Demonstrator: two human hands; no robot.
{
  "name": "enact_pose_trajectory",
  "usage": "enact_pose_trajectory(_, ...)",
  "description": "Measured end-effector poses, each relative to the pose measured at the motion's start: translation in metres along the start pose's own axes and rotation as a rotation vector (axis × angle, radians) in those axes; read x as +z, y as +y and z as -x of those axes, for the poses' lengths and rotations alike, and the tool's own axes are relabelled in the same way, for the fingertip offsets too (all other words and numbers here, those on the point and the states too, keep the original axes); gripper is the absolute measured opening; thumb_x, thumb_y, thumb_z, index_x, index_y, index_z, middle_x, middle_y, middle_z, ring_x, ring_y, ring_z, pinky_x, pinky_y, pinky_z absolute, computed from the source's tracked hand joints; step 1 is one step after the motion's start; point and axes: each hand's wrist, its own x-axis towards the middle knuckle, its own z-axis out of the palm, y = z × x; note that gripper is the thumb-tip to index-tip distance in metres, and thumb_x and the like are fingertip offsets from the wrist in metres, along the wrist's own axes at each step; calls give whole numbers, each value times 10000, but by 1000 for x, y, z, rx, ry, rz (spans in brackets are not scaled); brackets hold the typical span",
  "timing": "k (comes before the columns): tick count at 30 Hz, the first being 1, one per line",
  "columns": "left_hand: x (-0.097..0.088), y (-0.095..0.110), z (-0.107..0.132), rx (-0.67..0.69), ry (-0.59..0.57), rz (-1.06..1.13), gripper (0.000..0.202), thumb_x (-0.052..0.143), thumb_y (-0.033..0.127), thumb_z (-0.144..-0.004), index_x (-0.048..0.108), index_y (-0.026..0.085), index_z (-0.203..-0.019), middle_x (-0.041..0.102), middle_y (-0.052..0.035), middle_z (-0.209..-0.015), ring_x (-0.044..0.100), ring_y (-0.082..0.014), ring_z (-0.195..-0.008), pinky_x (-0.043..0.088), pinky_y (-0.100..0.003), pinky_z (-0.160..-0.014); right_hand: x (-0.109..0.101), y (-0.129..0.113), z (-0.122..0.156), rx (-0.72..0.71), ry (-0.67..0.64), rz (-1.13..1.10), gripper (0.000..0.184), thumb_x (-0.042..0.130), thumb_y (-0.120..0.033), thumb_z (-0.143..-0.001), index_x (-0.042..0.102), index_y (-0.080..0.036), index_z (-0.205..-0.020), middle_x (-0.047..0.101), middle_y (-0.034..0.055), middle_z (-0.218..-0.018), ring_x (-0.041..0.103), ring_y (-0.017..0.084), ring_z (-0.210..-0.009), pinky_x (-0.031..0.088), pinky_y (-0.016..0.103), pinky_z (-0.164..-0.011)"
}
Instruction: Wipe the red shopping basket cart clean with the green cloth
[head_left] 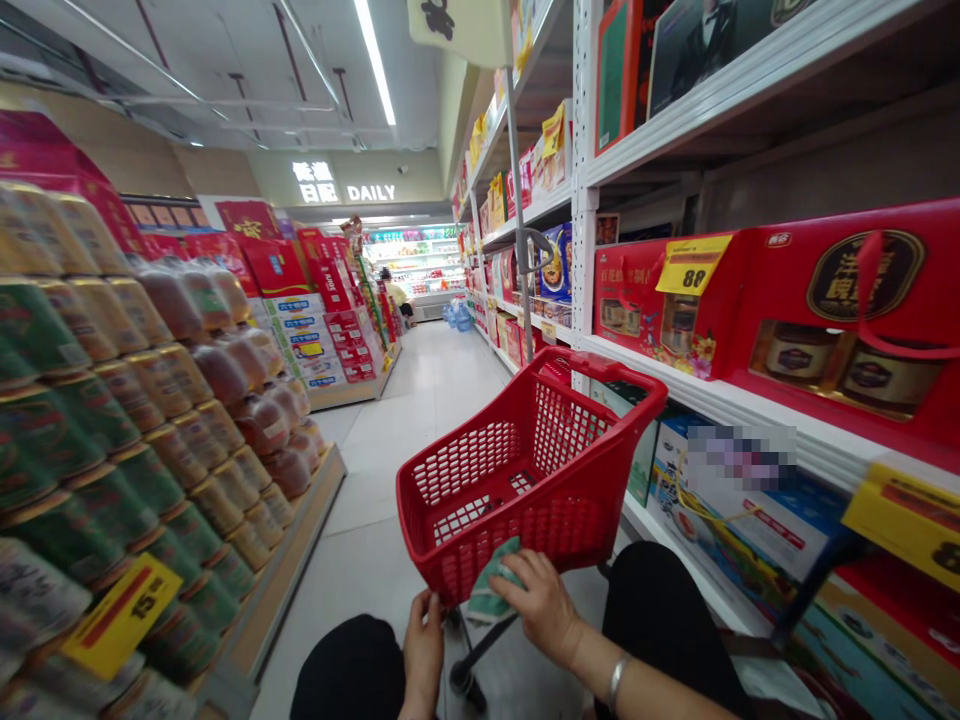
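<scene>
A red plastic shopping basket (600, 470) stands tilted on a wheeled frame in the aisle right in front of me, with nothing visible inside. My right hand (541, 602) presses a green cloth (491, 590) against the basket's near wall, fingers closed on the cloth. My left hand (422, 652) is lower, curled around the trolley's dark frame under the basket. My knees in black trousers show at the bottom of the view.
Stacked jars and tins (135, 420) fill the left shelf, with a yellow price tag (124, 615). Right shelves (720, 395) hold red gift boxes (840, 320) and blue boxes. The tiled aisle (420, 400) runs ahead; a person (397, 297) is far down it.
</scene>
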Motion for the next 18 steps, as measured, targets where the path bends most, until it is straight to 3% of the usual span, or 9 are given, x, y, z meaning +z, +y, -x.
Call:
enact_pose_trajectory(4, 0, 2, 0, 2, -7, 21, 661, 557, 795, -673, 650, 213, -972, 751, -98, -983, 736, -284, -880, 589, -381, -733, 8, -13, -9, -108, 30, 46, 241, 553, -178, -959, 706, -302, -1098, 695, 44, -1103, 540, 194, -918, 417, 333, -772)
enact_pose_trajectory(8, -1, 1, 1, 11, -19, 20, 650, 557, 792, -682, 645, 218, -973, 753, -98, -988, 734, -280, -876, 591, -382, -734, 12, -16, -14, -113, 68, 61, 213, 538, -208, -985, 711, -296, -1072, 702, 37, -1072, 538, 196, -914, 403, 336, -767)
enact_pose_trajectory(18, -1, -4, -3, 14, -25, -19, 632, 535, 785, -710, 639, 227, -988, 763, -105, -1030, 747, -303, -943, 589, -388, -762, 6, 7, -6, -51, 53, 152, 212, 610, -165, -936, 716, -284, -1075, 708, 51, -1085, 541, 209, -969, 397, 333, -791)
